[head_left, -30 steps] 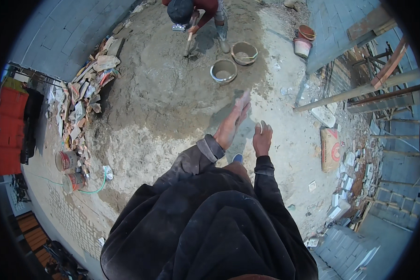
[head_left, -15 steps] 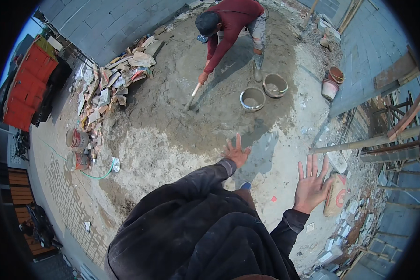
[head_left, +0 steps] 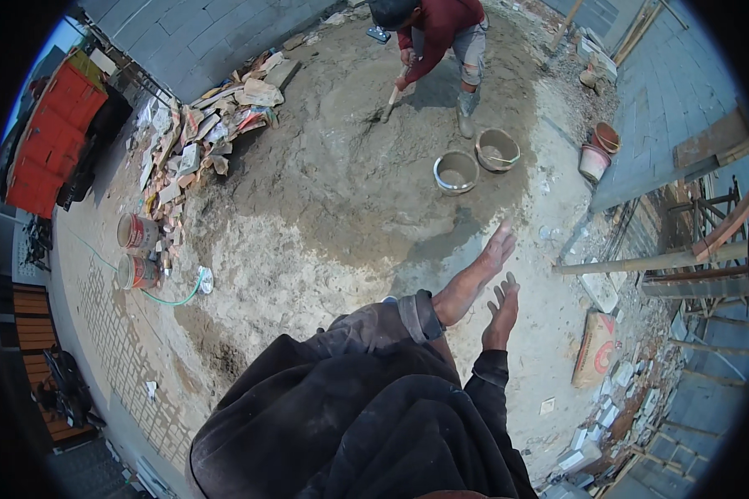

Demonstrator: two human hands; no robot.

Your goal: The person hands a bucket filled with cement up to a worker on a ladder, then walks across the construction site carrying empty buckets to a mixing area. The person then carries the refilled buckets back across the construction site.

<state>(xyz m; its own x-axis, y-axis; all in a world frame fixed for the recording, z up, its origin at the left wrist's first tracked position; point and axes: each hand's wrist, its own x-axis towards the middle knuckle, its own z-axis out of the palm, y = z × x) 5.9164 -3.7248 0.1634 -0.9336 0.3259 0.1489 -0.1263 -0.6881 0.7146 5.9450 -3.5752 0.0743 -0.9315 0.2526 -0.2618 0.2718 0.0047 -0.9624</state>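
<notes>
My left hand (head_left: 477,274) reaches forward and to the right, seen edge-on with the fingers stretched out, and holds nothing. Just nearer to me, my right hand (head_left: 501,313) is raised with its fingers apart and holds nothing. The two hands are close together over the pale ground, their palms roughly toward each other. Beyond them, two round buckets (head_left: 456,173) stand on wet grey mortar (head_left: 341,183). A co-worker in a dark red top (head_left: 451,33) bends over it, both hands on a wooden-handled tool (head_left: 390,106); its head is partly sunk in the mix.
A paper sack (head_left: 596,349) lies to the right, near broken blocks (head_left: 589,453). Wooden poles (head_left: 649,260) jut in there. At left are a rubble heap (head_left: 200,137), two pails (head_left: 137,272) with a green hose (head_left: 175,302), and an orange truck bed (head_left: 56,141).
My left hand has swung right and turned edge-on. My right hand has moved left, close to it. The co-worker's tool has shifted farther away and to the right.
</notes>
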